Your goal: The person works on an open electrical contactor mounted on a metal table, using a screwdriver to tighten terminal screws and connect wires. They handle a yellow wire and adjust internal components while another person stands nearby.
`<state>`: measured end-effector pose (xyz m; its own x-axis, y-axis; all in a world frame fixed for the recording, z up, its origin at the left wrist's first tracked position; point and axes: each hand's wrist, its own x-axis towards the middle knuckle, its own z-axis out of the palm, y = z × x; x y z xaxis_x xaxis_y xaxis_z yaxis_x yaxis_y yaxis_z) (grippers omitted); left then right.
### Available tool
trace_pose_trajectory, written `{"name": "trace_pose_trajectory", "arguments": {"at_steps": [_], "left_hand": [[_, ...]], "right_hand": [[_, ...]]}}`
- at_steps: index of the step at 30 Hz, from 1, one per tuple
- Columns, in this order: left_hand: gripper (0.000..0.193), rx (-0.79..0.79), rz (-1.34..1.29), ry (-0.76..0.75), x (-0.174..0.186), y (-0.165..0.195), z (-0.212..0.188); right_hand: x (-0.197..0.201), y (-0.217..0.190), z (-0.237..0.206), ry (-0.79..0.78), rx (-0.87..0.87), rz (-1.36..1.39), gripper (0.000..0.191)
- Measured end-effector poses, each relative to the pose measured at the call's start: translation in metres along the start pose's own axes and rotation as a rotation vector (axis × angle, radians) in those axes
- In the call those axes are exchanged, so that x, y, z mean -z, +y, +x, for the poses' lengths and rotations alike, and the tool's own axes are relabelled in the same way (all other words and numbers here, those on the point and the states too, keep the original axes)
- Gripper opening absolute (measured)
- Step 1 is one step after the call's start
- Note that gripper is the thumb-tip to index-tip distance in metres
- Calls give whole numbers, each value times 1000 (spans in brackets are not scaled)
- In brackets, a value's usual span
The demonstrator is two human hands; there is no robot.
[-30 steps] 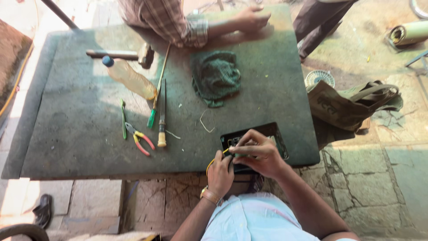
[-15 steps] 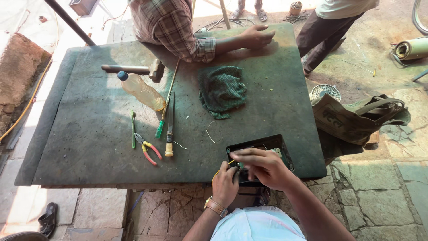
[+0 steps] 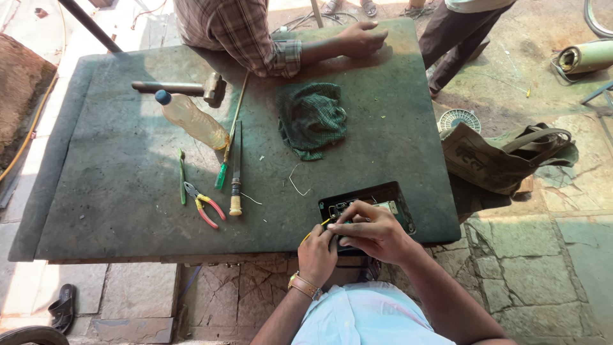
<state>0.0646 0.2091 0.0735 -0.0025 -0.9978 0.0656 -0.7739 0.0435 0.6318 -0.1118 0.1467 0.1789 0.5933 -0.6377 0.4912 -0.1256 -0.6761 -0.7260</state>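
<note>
At the near edge of the green tabletop [image 3: 128, 211] lay a black open electrical box [image 3: 377, 199]. The right hand [image 3: 373, 231] rested on the box, fingers curled against its near rim. Just beside it, the left hand [image 3: 317, 253] pinched a yellow-handled tool [image 3: 313, 232].

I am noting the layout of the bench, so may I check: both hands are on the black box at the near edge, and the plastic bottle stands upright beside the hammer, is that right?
Not quite. In the head view the plastic bottle lies on its side beside the hammer, not upright. The left hand and right hand are indeed on the black box at the near edge of the table.
</note>
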Motion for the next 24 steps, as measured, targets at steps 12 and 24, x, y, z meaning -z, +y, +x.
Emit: {"name": "trace_pose_trajectory", "arguments": {"at_steps": [12, 24], "left_hand": [[11, -55, -39, 106, -1, -11, -10], [16, -81, -71, 103, -2, -16, -11]], "right_hand": [[-20, -16, -16, 207, 67, -121, 37], [-1, -11, -10, -42, -98, 32, 38]]}}
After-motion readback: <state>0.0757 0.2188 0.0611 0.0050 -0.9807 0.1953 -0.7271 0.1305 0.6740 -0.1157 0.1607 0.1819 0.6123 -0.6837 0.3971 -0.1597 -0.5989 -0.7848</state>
